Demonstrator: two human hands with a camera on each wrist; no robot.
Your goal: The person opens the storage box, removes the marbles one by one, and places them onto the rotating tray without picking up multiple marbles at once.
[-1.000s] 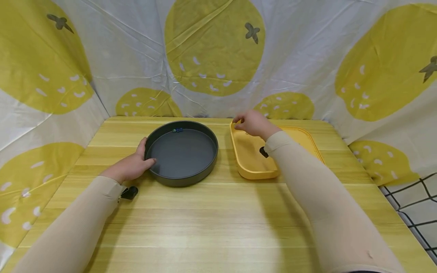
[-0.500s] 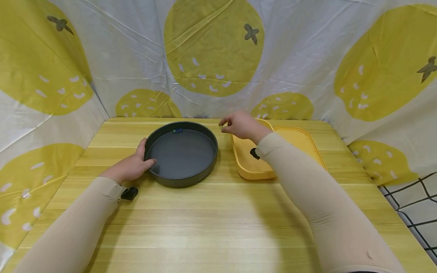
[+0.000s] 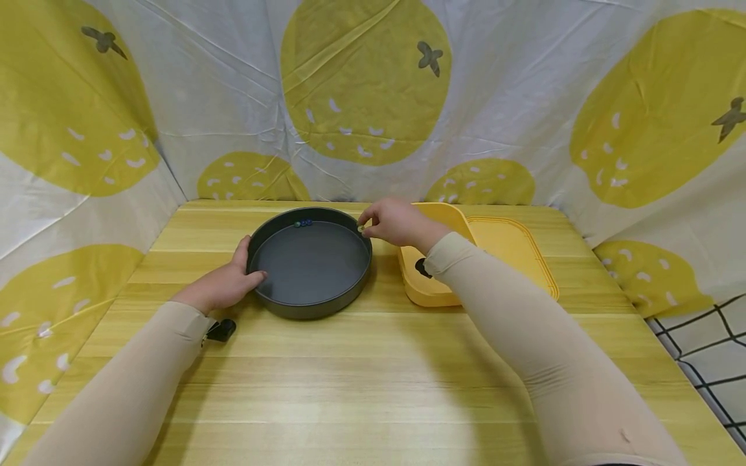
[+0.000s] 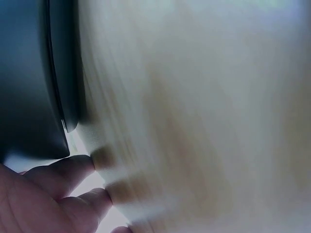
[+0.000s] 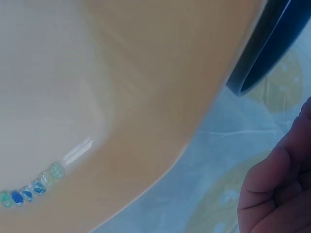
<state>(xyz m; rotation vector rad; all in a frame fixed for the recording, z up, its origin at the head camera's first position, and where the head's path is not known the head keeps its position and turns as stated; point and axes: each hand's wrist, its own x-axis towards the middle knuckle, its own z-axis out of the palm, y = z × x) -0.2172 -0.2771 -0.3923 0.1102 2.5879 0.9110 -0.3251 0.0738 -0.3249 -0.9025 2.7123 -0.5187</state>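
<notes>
A round dark grey cake pan (image 3: 311, 265) lies on the table, with a short row of small blue-green glass marbles (image 3: 303, 223) at its far inner edge. My left hand (image 3: 224, 281) grips the pan's left wall, thumb over the rim and fingers outside. Over the pan's right rim, my right hand (image 3: 399, 223) pinches a small pale yellowish marble (image 3: 361, 228) between thumb and fingertips. To the right stands a yellow plastic box (image 3: 434, 298), partly hidden by my right forearm. Several glass marbles (image 5: 39, 187) line one inner edge of that box in the right wrist view.
A flat yellow lid (image 3: 513, 249) lies right of the box, partly behind my forearm. The wooden table (image 3: 338, 388) meets a fruit-printed curtain (image 3: 367, 97) at the back and sides. A black wire grid (image 3: 711, 349) stands at the right edge.
My right hand has moved left from the yellow box to the pan's right rim, carrying the marble. My left hand and the pan have stayed in place.
</notes>
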